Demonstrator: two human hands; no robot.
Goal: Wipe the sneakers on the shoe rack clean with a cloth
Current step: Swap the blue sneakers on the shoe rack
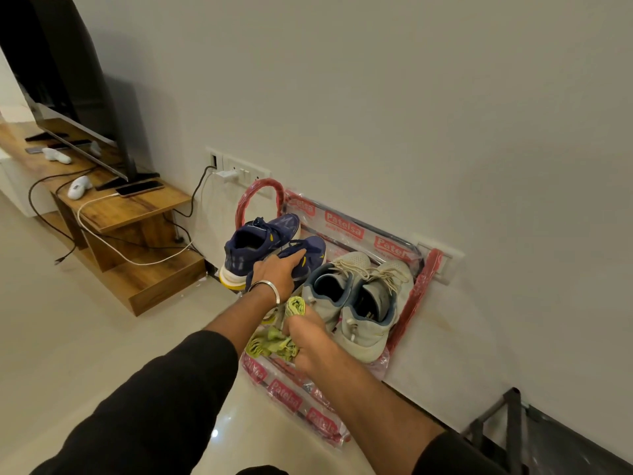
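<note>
Head view: shoe rack [346, 223] wrapping reads "Patelsa".

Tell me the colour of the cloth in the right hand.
The cloth is light yellow-green, seen in the head view.
</note>
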